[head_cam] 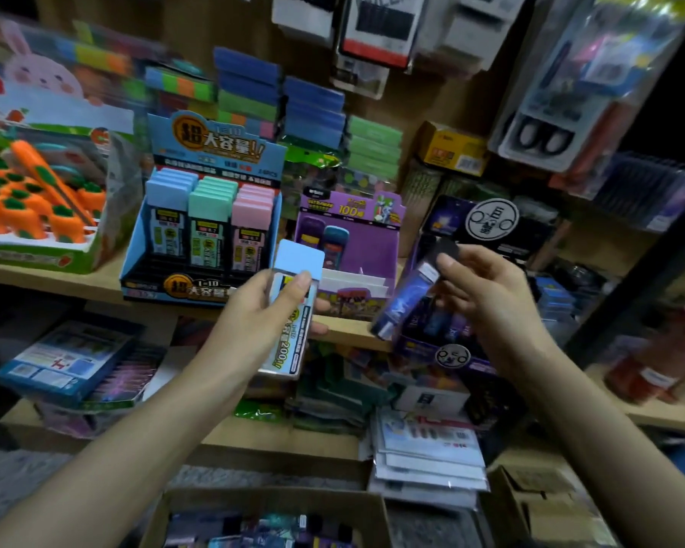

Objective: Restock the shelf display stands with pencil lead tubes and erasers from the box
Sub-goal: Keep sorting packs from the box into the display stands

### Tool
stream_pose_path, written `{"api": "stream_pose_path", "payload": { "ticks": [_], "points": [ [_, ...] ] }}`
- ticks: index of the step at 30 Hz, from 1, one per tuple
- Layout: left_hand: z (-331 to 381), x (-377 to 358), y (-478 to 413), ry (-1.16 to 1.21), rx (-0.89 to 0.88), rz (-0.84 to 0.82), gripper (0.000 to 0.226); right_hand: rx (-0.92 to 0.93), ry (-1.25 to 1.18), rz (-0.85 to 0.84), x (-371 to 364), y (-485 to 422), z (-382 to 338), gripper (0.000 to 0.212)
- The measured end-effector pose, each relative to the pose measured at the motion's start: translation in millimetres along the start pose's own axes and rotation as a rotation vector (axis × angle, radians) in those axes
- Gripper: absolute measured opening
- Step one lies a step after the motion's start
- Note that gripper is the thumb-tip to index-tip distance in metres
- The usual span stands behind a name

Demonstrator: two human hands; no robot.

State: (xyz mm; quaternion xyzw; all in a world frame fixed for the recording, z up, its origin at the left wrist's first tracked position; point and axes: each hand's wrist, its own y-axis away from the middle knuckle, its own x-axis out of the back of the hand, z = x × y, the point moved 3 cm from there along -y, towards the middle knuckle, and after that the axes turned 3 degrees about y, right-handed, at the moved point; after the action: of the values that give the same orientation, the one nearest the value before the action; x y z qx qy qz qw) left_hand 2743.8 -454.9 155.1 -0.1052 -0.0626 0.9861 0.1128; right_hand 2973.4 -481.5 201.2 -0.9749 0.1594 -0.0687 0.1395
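Fingers (302, 282) of my left hand (254, 314) curl round a blue-capped lead tube (295, 310), held just before the shelf edge. My right hand (483, 286) pinches a dark purple tube (406, 298) above its dark stand (447, 355). I judge the blue tube should go in upright, cap uppermost, in the blue column of the blue stand (218, 146). Legible: "大容量" on that stand, "200" on the tube.
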Motion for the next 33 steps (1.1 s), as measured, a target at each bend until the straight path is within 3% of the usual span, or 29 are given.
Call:
{"api": "stream_pose_path", "payload": {
  "ticks": [4,9,21,25,33],
  "points": [
    [-4.7,-12.8,3.6,-0.051,-0.03,-0.034,0.016,0.1,0.235,0.199,73.2,11.6,8.0,0.009],
    [-15.9,-32.9,7.7,-0.076,0.015,-0.068,0.012,0.266,0.544,0.231,112.2,15.8,7.3,0.013],
    [-30.3,-56.1,10.0,-0.08,0.03,-0.075,0.013,0.247,0.52,-0.003,111.8,4.2,33.7,0.022],
    [-33.4,-60.1,10.3,-0.082,0.039,-0.094,0.014,0.213,0.524,0.057,108.0,-5.8,32.1,0.017],
    [-33.8,-58.3,10.1,-0.073,0.046,-0.079,0.015,0.24,0.744,-0.045,98.1,-12.8,30.0,0.021]
  ]
}}
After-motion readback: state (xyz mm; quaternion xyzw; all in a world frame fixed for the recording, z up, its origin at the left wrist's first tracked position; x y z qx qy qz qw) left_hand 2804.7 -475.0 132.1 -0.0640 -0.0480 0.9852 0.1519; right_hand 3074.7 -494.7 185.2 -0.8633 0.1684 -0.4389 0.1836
